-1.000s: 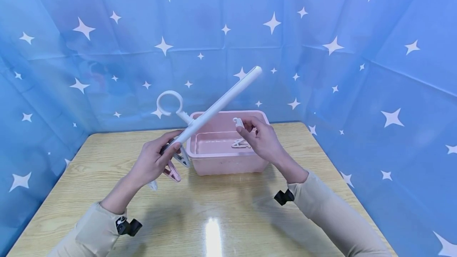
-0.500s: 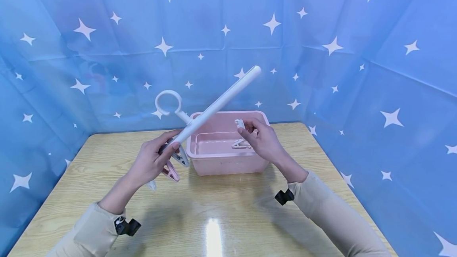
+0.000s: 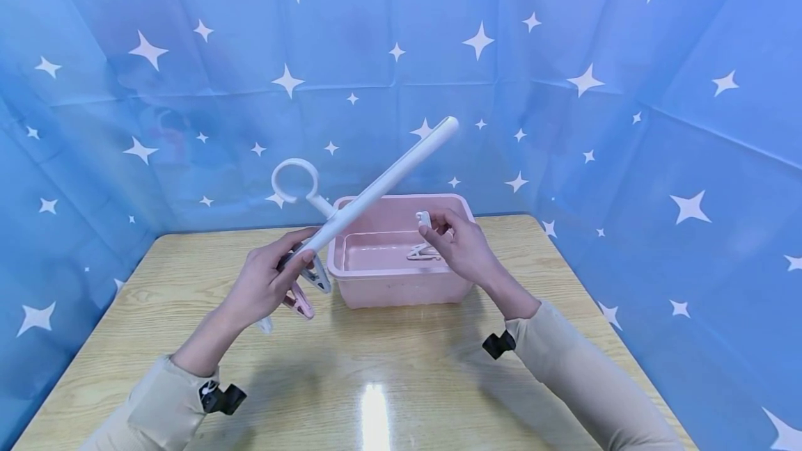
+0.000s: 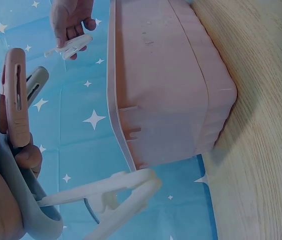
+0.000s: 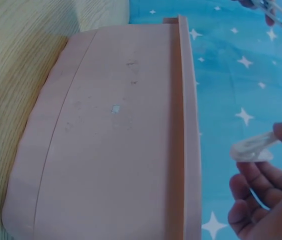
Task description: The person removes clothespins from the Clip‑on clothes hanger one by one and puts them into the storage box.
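My left hand [image 3: 266,280] grips one end of a white bar-shaped hanger [image 3: 395,172], which slants up to the right and has a round hook. Hanging from the bar near that hand are a pink clip [image 4: 17,95], a grey clip [image 4: 37,82] and a white clip [image 4: 116,200]. Over the right side of a pink basin [image 3: 401,291], my right hand [image 3: 466,249] pinches a white clip [image 5: 251,147] between thumb and fingers, apart from the hanger. Inside the basin lies a pale clip [image 3: 422,252], partly hidden by the basin's front rim.
The basin stands toward the back of a wooden table [image 3: 294,381]. Behind and beside the table hangs a blue curtain [image 3: 370,40] with white stars. Black wrist cameras sit on both sleeves, the left one [image 3: 222,397] close above the tabletop.
In my right hand the white clip has shifted slightly to the right and down. The hanger in my left hand has drifted a touch to the left; otherwise both hands stay in place.
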`<state>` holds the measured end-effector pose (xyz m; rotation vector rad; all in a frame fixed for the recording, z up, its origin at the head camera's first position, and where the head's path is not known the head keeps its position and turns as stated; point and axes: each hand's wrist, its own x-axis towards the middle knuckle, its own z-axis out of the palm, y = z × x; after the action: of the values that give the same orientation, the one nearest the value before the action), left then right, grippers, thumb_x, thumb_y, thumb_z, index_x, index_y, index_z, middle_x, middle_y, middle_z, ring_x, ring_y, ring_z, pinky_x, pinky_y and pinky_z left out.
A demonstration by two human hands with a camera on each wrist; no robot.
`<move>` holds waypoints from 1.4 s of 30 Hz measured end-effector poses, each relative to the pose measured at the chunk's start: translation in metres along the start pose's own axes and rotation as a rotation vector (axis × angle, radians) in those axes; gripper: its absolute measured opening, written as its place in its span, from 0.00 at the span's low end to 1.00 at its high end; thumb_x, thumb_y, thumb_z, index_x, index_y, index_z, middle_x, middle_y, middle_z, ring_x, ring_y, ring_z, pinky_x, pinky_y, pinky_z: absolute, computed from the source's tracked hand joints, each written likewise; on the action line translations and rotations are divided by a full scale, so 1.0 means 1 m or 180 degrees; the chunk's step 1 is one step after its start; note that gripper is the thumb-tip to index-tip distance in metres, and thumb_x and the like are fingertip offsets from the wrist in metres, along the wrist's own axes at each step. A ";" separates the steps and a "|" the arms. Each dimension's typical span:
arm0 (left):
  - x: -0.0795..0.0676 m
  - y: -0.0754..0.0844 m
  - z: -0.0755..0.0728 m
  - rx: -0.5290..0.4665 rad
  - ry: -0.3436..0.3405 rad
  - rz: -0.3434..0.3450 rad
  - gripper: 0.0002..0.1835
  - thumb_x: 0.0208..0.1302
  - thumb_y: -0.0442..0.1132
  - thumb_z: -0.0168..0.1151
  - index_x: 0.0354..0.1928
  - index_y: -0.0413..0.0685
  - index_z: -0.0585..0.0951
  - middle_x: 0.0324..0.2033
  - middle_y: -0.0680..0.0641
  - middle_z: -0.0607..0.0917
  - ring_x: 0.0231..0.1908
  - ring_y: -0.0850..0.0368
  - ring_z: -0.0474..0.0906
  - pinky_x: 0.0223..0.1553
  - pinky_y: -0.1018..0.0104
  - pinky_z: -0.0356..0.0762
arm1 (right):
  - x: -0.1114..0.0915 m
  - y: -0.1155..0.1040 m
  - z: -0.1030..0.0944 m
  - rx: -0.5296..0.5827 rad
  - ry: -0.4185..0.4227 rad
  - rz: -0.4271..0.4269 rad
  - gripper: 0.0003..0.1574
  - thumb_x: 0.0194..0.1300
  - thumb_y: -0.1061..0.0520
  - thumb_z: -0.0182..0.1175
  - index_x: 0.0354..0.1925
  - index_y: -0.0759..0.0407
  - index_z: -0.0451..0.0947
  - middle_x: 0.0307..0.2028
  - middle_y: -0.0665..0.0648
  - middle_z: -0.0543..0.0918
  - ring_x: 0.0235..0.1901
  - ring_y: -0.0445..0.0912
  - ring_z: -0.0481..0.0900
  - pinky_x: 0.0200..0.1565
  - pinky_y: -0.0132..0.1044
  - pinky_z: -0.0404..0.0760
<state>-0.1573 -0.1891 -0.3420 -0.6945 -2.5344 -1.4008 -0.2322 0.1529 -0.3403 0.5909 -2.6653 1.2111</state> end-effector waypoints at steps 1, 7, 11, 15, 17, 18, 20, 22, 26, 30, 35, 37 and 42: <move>0.000 0.000 0.000 -0.0008 0.0000 -0.0006 0.22 0.79 0.42 0.49 0.71 0.62 0.69 0.39 0.43 0.80 0.16 0.65 0.83 0.17 0.64 0.83 | 0.000 0.001 0.000 -0.0010 -0.0004 0.0003 0.22 0.73 0.36 0.54 0.50 0.49 0.75 0.42 0.51 0.78 0.42 0.47 0.76 0.38 0.40 0.74; 0.000 -0.002 -0.001 -0.0036 -0.0006 -0.0031 0.22 0.79 0.43 0.49 0.71 0.63 0.68 0.39 0.43 0.80 0.16 0.64 0.84 0.17 0.63 0.83 | 0.002 0.008 0.002 -0.0099 0.0012 -0.0024 0.23 0.73 0.38 0.55 0.54 0.53 0.76 0.42 0.52 0.79 0.43 0.47 0.77 0.40 0.40 0.75; 0.000 -0.001 -0.002 0.0017 0.0016 0.0004 0.22 0.79 0.43 0.49 0.71 0.63 0.69 0.39 0.43 0.80 0.16 0.65 0.83 0.17 0.64 0.82 | 0.002 0.011 0.002 -0.0129 0.0002 -0.0023 0.25 0.74 0.41 0.56 0.58 0.55 0.76 0.43 0.53 0.80 0.43 0.48 0.78 0.41 0.40 0.75; 0.000 -0.001 -0.003 0.0118 0.0061 0.0014 0.22 0.78 0.42 0.50 0.71 0.62 0.69 0.38 0.44 0.81 0.16 0.67 0.83 0.16 0.65 0.82 | 0.002 0.012 0.002 -0.0124 -0.0007 0.0004 0.24 0.74 0.41 0.56 0.57 0.55 0.76 0.42 0.52 0.80 0.42 0.47 0.78 0.42 0.40 0.75; 0.000 -0.002 -0.003 0.0127 0.0064 -0.0001 0.22 0.78 0.42 0.50 0.71 0.61 0.69 0.39 0.44 0.81 0.16 0.67 0.83 0.16 0.65 0.82 | 0.002 0.013 0.002 -0.0126 -0.0002 0.0020 0.23 0.74 0.41 0.56 0.56 0.54 0.76 0.41 0.52 0.80 0.42 0.47 0.77 0.42 0.40 0.75; -0.001 -0.001 -0.003 0.0110 0.0055 -0.0013 0.22 0.78 0.42 0.50 0.71 0.61 0.69 0.39 0.43 0.81 0.16 0.66 0.83 0.16 0.65 0.82 | 0.002 0.014 0.002 -0.0138 -0.0003 0.0021 0.23 0.74 0.41 0.56 0.55 0.54 0.76 0.40 0.52 0.80 0.41 0.47 0.77 0.42 0.40 0.75; -0.001 0.000 -0.004 0.0098 0.0045 -0.0019 0.22 0.78 0.43 0.50 0.71 0.62 0.69 0.39 0.43 0.81 0.16 0.66 0.83 0.16 0.64 0.82 | 0.002 0.014 0.002 -0.0168 -0.0001 0.0018 0.22 0.74 0.41 0.56 0.54 0.54 0.76 0.40 0.52 0.80 0.41 0.47 0.78 0.42 0.39 0.74; -0.001 0.001 -0.005 0.0095 0.0037 -0.0009 0.22 0.78 0.44 0.50 0.71 0.63 0.69 0.39 0.43 0.81 0.16 0.65 0.83 0.17 0.64 0.82 | 0.002 0.015 0.003 -0.0196 0.0007 0.0022 0.22 0.74 0.41 0.56 0.54 0.55 0.76 0.40 0.52 0.81 0.41 0.47 0.78 0.41 0.38 0.74; -0.001 0.001 -0.006 0.0164 0.0048 0.0027 0.22 0.79 0.45 0.49 0.71 0.62 0.69 0.38 0.43 0.80 0.16 0.66 0.83 0.16 0.65 0.82 | 0.002 0.015 0.003 -0.0231 0.0003 0.0042 0.22 0.73 0.42 0.56 0.54 0.56 0.77 0.41 0.53 0.81 0.41 0.47 0.79 0.41 0.39 0.75; -0.001 0.001 -0.007 0.0262 0.0074 0.0038 0.22 0.79 0.46 0.49 0.71 0.64 0.69 0.38 0.44 0.81 0.16 0.66 0.83 0.17 0.66 0.82 | 0.002 0.017 0.002 -0.0193 -0.0049 0.0094 0.27 0.74 0.41 0.55 0.61 0.57 0.75 0.49 0.56 0.82 0.49 0.51 0.80 0.49 0.46 0.78; -0.001 0.001 -0.007 0.0266 0.0051 0.0047 0.22 0.79 0.45 0.49 0.71 0.63 0.69 0.38 0.43 0.81 0.16 0.66 0.83 0.17 0.66 0.82 | 0.002 0.019 -0.001 -0.0101 -0.0090 0.0118 0.33 0.74 0.40 0.53 0.68 0.56 0.68 0.62 0.59 0.76 0.62 0.55 0.75 0.62 0.56 0.76; -0.001 0.002 -0.007 0.0254 0.0046 0.0047 0.22 0.79 0.45 0.49 0.71 0.63 0.69 0.38 0.43 0.81 0.16 0.66 0.83 0.17 0.66 0.82 | 0.001 0.018 -0.001 -0.0083 -0.0099 0.0089 0.34 0.74 0.40 0.53 0.69 0.56 0.67 0.64 0.59 0.75 0.64 0.56 0.74 0.63 0.57 0.75; -0.001 0.001 -0.007 0.0279 0.0046 0.0052 0.22 0.79 0.45 0.49 0.71 0.63 0.69 0.38 0.43 0.81 0.15 0.66 0.82 0.16 0.66 0.82 | 0.000 0.016 -0.002 -0.0052 -0.0119 0.0063 0.35 0.75 0.40 0.53 0.70 0.57 0.65 0.64 0.59 0.75 0.65 0.56 0.74 0.63 0.57 0.76</move>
<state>-0.1561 -0.1951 -0.3374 -0.6856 -2.5555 -1.2764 -0.2392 0.1640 -0.3495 0.5917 -2.7153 1.1937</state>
